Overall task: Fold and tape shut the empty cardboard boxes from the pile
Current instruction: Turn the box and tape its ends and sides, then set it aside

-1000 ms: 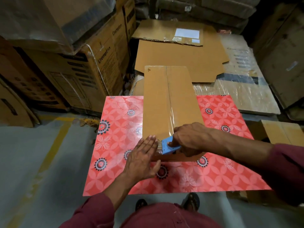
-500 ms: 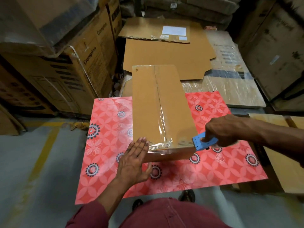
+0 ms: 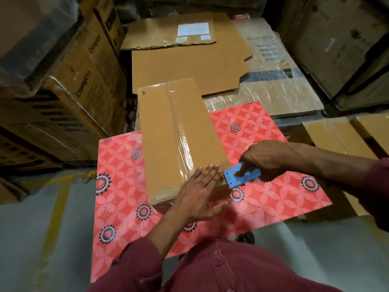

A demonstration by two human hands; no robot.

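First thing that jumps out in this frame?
The bright red floral table top in the centre, loud against the dim brown cartons stacked around it. On it lies a long cardboard box with shiny clear tape down its seam. At the box's near end, the left hand presses flat while the right hand grips a blue tape dispenser at the right edge.

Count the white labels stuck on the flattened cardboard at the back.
3, all on the torn flat sheet at the back: a large label, a small label under its right corner, and another small label lower left. Others may be hidden.
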